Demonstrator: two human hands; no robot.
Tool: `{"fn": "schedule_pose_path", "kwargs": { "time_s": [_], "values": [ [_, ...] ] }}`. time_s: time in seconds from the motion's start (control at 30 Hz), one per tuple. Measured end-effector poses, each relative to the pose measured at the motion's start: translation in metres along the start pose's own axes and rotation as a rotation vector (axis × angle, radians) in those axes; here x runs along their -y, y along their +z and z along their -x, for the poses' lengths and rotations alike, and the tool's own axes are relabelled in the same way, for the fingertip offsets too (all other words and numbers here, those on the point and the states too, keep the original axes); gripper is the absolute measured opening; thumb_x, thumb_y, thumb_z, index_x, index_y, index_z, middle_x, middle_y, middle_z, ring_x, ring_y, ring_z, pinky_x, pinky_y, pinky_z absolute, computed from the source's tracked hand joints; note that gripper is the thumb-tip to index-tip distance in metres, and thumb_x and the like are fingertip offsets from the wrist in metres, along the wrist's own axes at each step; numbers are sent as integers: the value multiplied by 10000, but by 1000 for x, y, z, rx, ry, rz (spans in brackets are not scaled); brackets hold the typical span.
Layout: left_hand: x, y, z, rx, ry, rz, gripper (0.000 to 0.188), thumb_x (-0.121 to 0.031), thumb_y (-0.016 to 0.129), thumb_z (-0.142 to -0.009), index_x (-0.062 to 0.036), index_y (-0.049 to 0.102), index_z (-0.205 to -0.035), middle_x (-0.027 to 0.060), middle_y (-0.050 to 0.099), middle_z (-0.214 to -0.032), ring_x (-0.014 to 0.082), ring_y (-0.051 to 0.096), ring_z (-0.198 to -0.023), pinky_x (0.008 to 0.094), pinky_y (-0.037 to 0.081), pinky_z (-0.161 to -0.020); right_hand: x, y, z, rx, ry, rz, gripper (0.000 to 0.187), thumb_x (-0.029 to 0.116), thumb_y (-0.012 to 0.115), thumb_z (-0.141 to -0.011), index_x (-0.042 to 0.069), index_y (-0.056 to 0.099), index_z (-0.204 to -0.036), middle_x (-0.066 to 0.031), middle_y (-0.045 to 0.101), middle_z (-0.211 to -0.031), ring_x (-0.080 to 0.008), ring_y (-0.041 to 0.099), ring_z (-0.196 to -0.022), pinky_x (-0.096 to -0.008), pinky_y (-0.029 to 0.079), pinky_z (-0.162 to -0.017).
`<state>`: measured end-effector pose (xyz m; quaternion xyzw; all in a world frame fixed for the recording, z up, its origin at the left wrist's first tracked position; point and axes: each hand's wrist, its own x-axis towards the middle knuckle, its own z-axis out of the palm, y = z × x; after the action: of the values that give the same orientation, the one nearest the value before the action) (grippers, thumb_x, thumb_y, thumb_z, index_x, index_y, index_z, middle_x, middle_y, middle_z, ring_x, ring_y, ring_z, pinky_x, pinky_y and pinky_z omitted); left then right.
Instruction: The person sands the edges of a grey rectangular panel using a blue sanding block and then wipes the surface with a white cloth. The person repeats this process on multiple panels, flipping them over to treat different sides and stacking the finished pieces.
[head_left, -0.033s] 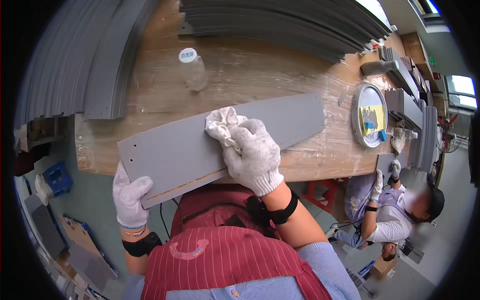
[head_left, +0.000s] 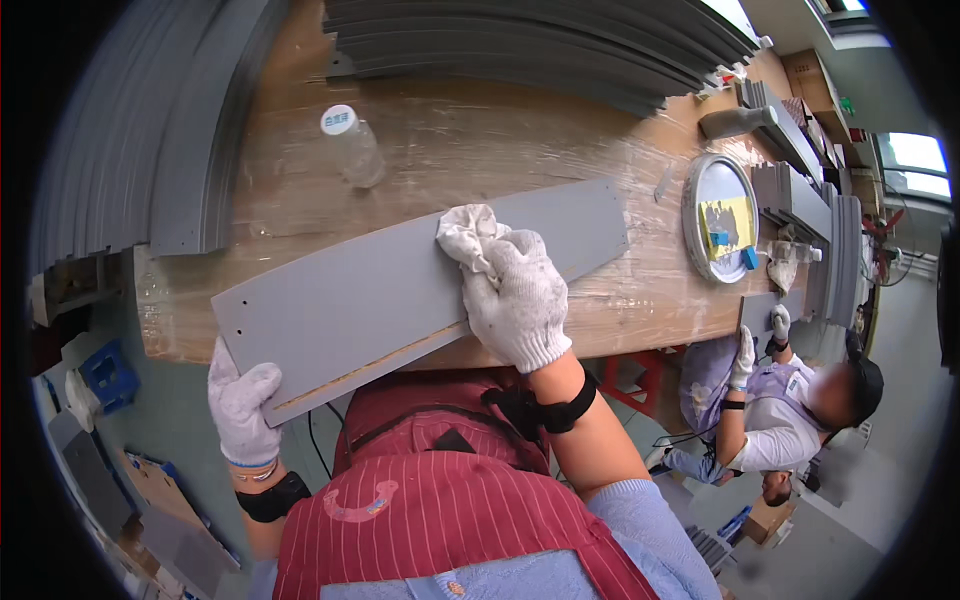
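A long grey panel (head_left: 350, 295) lies aslant across the near table edge, with two small holes at its left end and a bare brownish strip along its near edge. My left hand (head_left: 243, 400), in a white knit glove, grips the panel's near left corner, its thumb on top. My right hand (head_left: 518, 300), in a like glove with grey smudges, is closed on a crumpled white cloth (head_left: 468, 235) and presses it onto the panel's top face, about midway along. The right fingertips are partly hidden by the cloth.
Stacked grey panels stand at the left (head_left: 150, 130) and far side (head_left: 500, 50). A clear bottle (head_left: 355, 155) with a white cap stands beyond my panel. Rightward are a round lid (head_left: 692, 215) with a yellow sheet and blue blocks, and a co-worker (head_left: 790, 400) holding another panel.
My right hand and the cloth have slid rightward along the panel. My left hand keeps its hold on the corner. The whole view has shifted slightly.
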<state>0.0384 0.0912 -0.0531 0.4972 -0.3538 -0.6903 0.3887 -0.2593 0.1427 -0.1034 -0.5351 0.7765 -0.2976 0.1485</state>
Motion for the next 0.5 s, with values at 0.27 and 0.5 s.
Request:
{"fn": "schedule_pose_path", "kwargs": {
  "time_s": [0.27, 0.5],
  "values": [
    [-10, -25, -16, 3, 120, -118, 704, -85, 584, -820, 68, 361, -1470, 167, 590, -1279, 222, 622, -1115, 342, 478, -1009, -221, -128, 20, -166, 474, 404, 294, 268, 688, -904, 45, 730, -1090, -151, 724, -1058, -302, 683, -1009, -376, 523, -902],
    [-26, -2, -37, 47, 112, -233, 692, -126, 561, -842, 63, 366, -1478, 149, 569, -1326, 215, 586, -1168, 331, 436, -1033, -332, -208, 4, -424, 689, 512, 380, 324, 680, -903, 94, 699, -1205, -166, 720, -1131, -324, 678, -1068, -395, 512, -940]
  ]
}}
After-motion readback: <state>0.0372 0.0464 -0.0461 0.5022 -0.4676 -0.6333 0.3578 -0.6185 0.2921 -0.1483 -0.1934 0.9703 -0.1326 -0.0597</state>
